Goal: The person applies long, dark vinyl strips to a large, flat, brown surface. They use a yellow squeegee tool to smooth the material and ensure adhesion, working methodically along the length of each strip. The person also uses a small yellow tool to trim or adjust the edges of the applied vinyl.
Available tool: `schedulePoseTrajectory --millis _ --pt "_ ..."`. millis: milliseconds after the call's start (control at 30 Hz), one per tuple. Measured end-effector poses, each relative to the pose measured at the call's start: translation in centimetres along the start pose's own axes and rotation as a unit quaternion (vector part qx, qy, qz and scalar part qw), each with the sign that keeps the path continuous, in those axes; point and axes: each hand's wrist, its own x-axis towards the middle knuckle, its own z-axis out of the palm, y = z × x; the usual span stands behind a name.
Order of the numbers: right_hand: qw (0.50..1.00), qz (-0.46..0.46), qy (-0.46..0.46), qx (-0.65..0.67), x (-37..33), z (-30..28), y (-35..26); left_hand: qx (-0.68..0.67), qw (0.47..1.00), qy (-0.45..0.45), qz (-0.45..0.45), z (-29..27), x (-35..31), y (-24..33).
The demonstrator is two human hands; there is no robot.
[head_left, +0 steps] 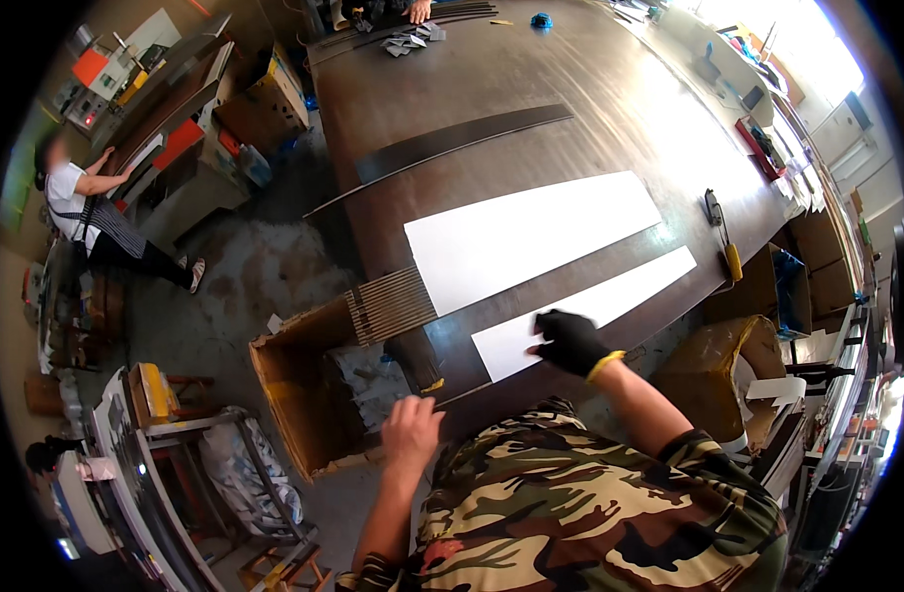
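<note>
My right hand [570, 343], in a black glove with a yellow cuff, is over the near edge of a narrow white strip [635, 288]. Its thumb and fingers are apart, and nothing shows between them. My bare left hand [411, 430] hangs by the table's near left corner, beside an open cardboard box [309, 405]. The fingers of that hand are loosely bent with no object visible in them. Beyond the narrow strip lies a wider white sheet [531, 242], its left end next to a stack of thin strips [391, 304].
A long dark strip [462, 145] lies farther up the table [570, 148]. At the right edge is a yellow-handled tool [732, 261]. Small grey pieces [413, 37] lie near another person's hand [418, 11] at the far end. A co-worker [87, 202] stands at a left-hand bench.
</note>
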Motion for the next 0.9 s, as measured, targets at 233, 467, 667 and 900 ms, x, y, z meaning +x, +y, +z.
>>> schedulePoseTrajectory --millis 233,467,667,900 --pt "0.973 -0.104 -0.133 -0.156 3.4 6.7 -4.1 -0.033 0.997 -0.024 0.071 5.3 1.1 -0.3" --pt "0.965 -0.111 -0.178 -0.158 3.1 6.6 -4.9 -0.08 0.995 0.019 0.061 5.6 1.0 -0.3" --pt "0.958 -0.117 -0.219 -0.141 5.1 5.1 -1.5 -0.081 0.995 0.014 0.051 6.0 1.1 -0.1" --pt "0.949 -0.162 -0.23 -0.144 5.9 7.3 -1.8 -0.074 0.996 0.028 0.029 5.6 0.7 0.2"
